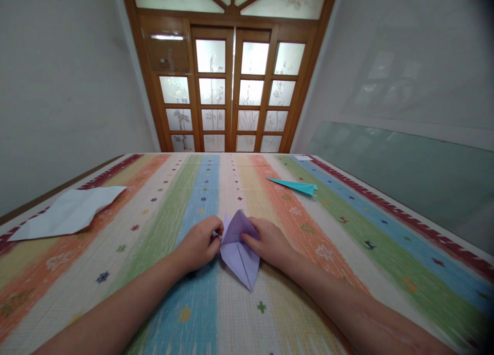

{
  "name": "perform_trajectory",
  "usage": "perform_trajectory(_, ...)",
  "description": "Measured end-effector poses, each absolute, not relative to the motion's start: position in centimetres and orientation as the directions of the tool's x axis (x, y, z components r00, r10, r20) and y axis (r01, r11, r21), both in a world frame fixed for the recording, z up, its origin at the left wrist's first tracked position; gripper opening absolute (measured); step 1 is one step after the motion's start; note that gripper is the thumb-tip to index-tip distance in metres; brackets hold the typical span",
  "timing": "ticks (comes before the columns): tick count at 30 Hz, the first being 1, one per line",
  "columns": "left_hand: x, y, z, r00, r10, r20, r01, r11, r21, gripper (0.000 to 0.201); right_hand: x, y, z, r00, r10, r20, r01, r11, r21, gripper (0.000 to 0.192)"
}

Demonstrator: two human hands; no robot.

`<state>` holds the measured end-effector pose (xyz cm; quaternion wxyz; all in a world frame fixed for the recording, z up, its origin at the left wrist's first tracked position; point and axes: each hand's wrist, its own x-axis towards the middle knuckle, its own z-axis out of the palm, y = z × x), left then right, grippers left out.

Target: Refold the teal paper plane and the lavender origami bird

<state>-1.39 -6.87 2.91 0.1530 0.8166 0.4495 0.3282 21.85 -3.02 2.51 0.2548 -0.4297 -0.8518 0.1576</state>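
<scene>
A folded sheet of purple paper point(237, 260) is held between my two hands just above the striped tablecloth. It has a pointed lower end with a crease down its middle, and an upper flap stands up. My left hand point(200, 242) is closed at the paper's left edge, thumb and fingers pinched together there. On the other side, my right hand point(270, 242) grips the right edge, its thumb lying over the front of the flap. The fingers behind the paper are hidden.
A turquoise folded paper plane point(295, 185) lies at the back right of the striped tablecloth point(154, 226). To the left rests a creased white sheet point(73, 211). Beyond the table stand wooden glass-paned doors point(232, 87), with walls on both sides.
</scene>
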Motion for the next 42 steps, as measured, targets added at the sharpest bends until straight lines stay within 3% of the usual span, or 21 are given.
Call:
perform_trajectory(6, -1.6, -7.1, 3.0, 0.420, 0.818, 0.393, 0.562, -0.574, 0.596, 0.039, 21.8, -3.1, 2.7, -0.492, 0.825, 0.280, 0.658, 0.562, -0.501, 0.015)
perform_trajectory(14, -1.4, -7.0, 2.6, 0.359, 0.874, 0.328, 0.649, -0.486, 0.585, 0.023, 21.7, -3.2, 2.8, -0.476, 0.834, 0.280, 0.678, 0.551, -0.487, 0.011)
perform_trajectory(21, -0.9, -6.6, 2.8, 0.397, 0.855, 0.333, 0.726, -0.514, 0.456, 0.006, 21.5, -3.5, 3.0, -0.473, 0.830, 0.296, 0.668, 0.557, -0.493, 0.018)
perform_trajectory(32, -0.8, -6.8, 2.5, 0.456, 0.831, 0.318, 0.779, -0.546, 0.309, 0.024, 21.9, -3.3, 3.4, -0.375, 0.847, 0.376, 0.474, 0.524, -0.708, 0.033)
perform_trajectory(37, -0.9, -6.8, 2.5, 0.477, 0.816, 0.326, 0.777, -0.565, 0.278, 0.029, 22.5, -2.3, 2.2, -0.308, 0.901, 0.304, 0.403, 0.414, -0.816, 0.029)
perform_trajectory(42, -0.9, -6.9, 2.6, 0.487, 0.811, 0.324, 0.780, -0.571, 0.256, 0.031, 22.3, -2.1, 1.7, -0.373, 0.882, 0.287, 0.391, 0.430, -0.814, 0.024)
